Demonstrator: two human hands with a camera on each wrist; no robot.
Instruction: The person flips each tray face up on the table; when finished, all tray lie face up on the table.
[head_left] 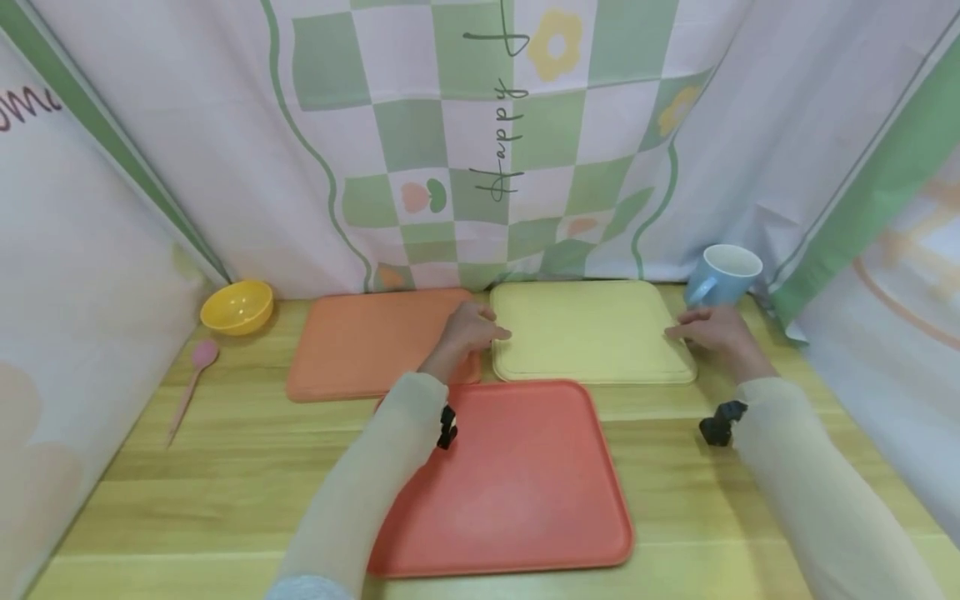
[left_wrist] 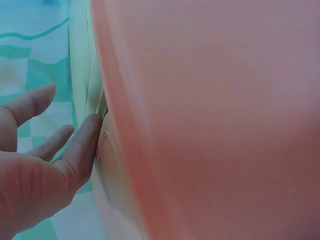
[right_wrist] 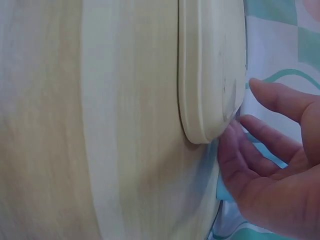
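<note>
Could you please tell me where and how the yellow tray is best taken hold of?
Probably by both short edges, coming from left and right: the yellow tray lies flat, with its far long edge near the cloth. The left edge leaves only a narrow gap beside the orange tray.

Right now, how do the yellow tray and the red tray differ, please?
The yellow tray is pale, the red tray deeper-coloured. The yellow tray lies farther back than the red tray. The left hand and right hand flank the yellow tray, not the red tray. Both have rounded corners.
</note>
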